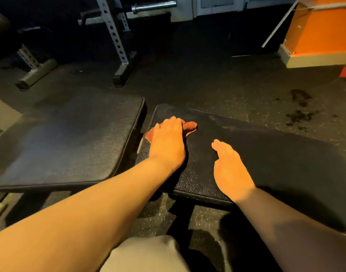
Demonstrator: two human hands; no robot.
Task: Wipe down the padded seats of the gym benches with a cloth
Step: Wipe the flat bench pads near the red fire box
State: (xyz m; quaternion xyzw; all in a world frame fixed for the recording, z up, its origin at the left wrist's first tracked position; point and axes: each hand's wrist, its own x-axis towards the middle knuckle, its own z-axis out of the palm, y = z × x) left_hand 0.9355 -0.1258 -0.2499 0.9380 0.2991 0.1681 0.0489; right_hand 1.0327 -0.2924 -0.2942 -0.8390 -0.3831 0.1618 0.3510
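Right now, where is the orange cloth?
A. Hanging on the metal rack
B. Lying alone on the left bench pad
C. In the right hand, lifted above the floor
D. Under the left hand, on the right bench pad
D: the left hand presses flat on the orange cloth, which lies on the right bench pad; the right hand holds nothing.

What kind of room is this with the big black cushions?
It looks like a gym. There are padded bench seats, a steel rack upright with holes, a barbell end resting above it, and speckled rubber flooring.
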